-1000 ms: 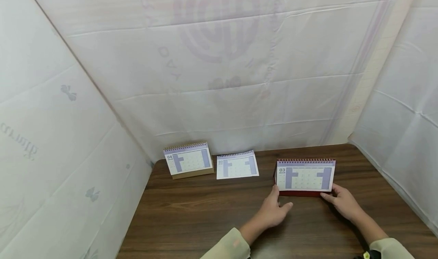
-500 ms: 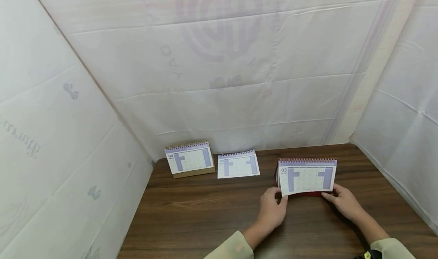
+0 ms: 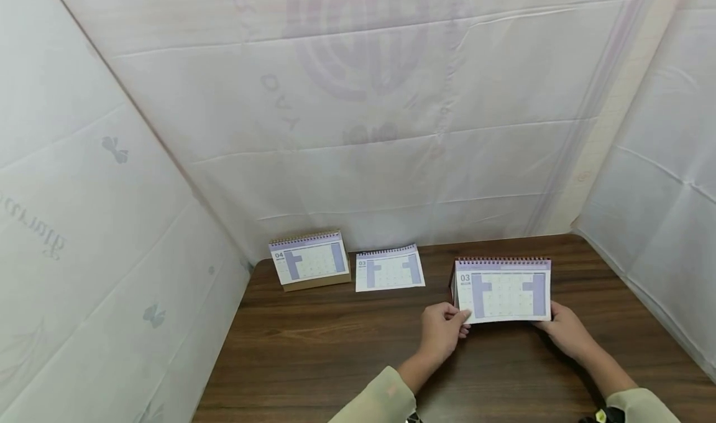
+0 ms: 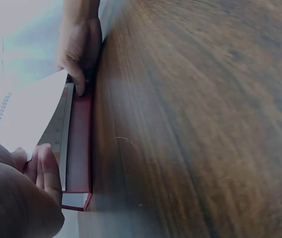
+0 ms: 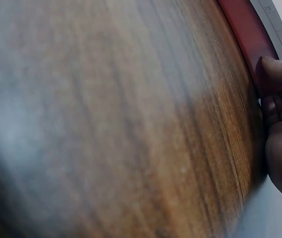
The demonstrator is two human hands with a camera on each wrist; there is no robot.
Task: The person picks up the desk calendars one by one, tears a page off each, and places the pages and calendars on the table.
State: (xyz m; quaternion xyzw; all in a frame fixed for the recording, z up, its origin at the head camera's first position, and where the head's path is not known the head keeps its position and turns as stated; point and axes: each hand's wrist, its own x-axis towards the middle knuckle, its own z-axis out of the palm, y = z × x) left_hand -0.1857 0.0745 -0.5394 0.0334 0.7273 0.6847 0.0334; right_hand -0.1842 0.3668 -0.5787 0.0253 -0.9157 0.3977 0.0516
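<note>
A desk calendar (image 3: 508, 289) with a red base (image 4: 79, 144) stands at the right of the table, its front page marked 03. My left hand (image 3: 439, 333) pinches the lower left corner of that page (image 4: 32, 111) between thumb and fingers. In the left wrist view the page is lifted off the sheets behind it and bends. My right hand (image 3: 567, 331) grips the base's lower right corner, thumb on the red front (image 5: 255, 49) and fingers behind.
A second calendar showing 04 on a tan base (image 3: 316, 283) stands at the back left. Between the two calendars lies a loose 03 page (image 3: 390, 271) with a torn-looking top edge. White sheeting (image 3: 358, 181) walls the wooden table (image 3: 313, 348).
My left hand has gone from the calendar's left side to pinching the page's lower corner, and the page has come up and forward off the red base. The right hand stays in place.
</note>
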